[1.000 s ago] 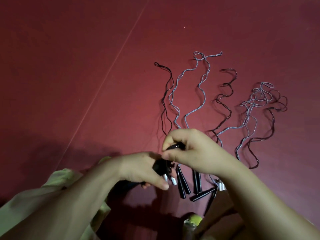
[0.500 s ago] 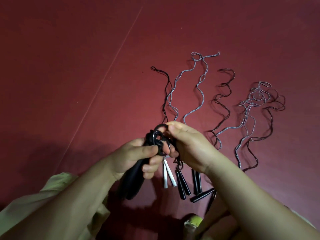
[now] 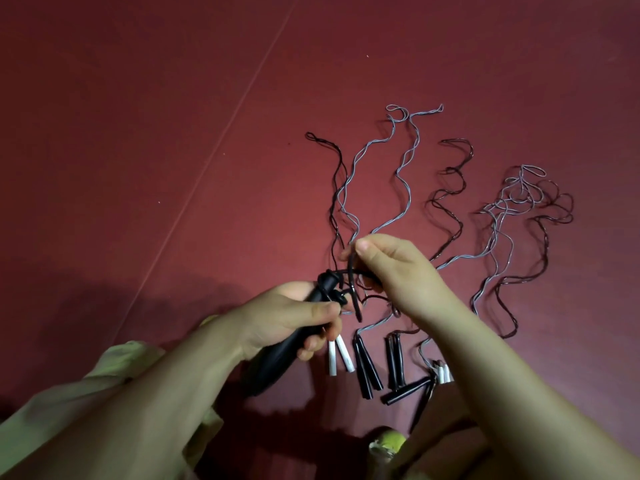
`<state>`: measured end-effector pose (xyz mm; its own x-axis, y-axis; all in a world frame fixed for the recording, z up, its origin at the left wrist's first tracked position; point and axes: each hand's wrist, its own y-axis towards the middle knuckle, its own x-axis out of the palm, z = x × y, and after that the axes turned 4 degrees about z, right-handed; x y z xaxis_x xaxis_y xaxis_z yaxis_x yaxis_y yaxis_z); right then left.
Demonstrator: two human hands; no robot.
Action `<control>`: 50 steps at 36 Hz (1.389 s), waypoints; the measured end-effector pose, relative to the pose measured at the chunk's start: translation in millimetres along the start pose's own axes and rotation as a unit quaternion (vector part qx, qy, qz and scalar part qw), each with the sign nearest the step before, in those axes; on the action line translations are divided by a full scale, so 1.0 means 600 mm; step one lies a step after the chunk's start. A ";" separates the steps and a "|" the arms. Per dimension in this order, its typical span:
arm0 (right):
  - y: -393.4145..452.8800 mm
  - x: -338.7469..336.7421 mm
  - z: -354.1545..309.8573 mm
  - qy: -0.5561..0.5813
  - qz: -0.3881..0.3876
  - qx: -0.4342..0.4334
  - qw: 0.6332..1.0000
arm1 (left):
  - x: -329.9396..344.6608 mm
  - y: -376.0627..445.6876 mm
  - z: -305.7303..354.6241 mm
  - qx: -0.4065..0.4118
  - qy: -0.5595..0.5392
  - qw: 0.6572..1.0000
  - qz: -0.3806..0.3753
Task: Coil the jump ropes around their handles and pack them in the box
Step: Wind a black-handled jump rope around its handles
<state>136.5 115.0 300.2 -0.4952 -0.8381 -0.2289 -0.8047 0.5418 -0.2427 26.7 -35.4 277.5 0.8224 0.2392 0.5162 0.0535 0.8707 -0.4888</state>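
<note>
My left hand (image 3: 294,320) grips a pair of black jump-rope handles (image 3: 277,355), held tilted with their tops up to the right. Black rope (image 3: 334,292) is coiled around the handle tops. My right hand (image 3: 394,268) pinches a loop of that black rope (image 3: 351,271) between thumb and fingers just above the coil. Several other jump ropes lie stretched out on the red floor beyond: grey ropes (image 3: 403,174) and black ropes (image 3: 450,202), with white handles (image 3: 337,356) and black handles (image 3: 365,370) near me. No box is in view.
The red floor (image 3: 173,133) has a thin seam line running diagonally at the left. A tangle of grey and black rope (image 3: 523,195) lies at the right. A yellow-green object (image 3: 388,445) sits at the bottom edge between my arms.
My right hand has lifted the black rope loop up and slightly right above the handles. The left hand keeps its grip on the handles in about the same place.
</note>
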 end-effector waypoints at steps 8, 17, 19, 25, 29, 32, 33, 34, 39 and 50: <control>0.009 -0.044 -0.012 0.053 0.120 -0.020 0.991 | -0.018 -0.004 0.023 0.005 0.066 0.985 0.158; -0.006 -0.019 0.006 -0.126 -0.024 0.015 0.992 | -0.003 -0.007 0.033 -0.015 0.128 0.986 0.103; -0.009 0.000 0.009 -0.071 -0.064 -0.017 0.995 | 0.004 -0.010 0.033 -0.027 0.145 0.986 0.076; -0.009 0.043 0.023 0.005 -0.156 0.000 0.988 | -0.001 -0.023 0.037 -0.033 0.070 0.997 0.004; -0.001 0.050 0.025 0.040 -0.190 0.029 0.980 | -0.016 -0.026 0.049 0.015 -0.048 0.998 -0.023; -0.005 0.051 0.022 0.041 -0.198 0.036 0.979 | -0.030 -0.026 0.062 0.063 -0.137 0.988 0.003; -0.010 0.052 0.013 0.038 -0.190 0.044 0.980 | -0.033 -0.027 0.065 0.071 -0.156 0.985 0.005; -0.014 0.052 0.005 0.035 -0.185 0.051 0.981 | -0.034 -0.027 0.065 0.077 -0.169 0.983 0.001; -0.021 0.060 -0.016 -0.122 -0.153 -0.023 0.980 | -0.033 -0.019 0.055 0.098 -0.175 0.980 -0.009; -0.048 0.030 -0.067 -0.451 -0.196 -0.061 0.869 | -0.031 -0.004 0.035 0.031 0.231 0.958 0.167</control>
<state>137.6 81.9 340.9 0.2377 -0.5353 -0.8105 -0.9098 0.1696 -0.3789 -0.8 -33.0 284.0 0.9513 0.3061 -0.0361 -0.2792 0.8059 -0.5221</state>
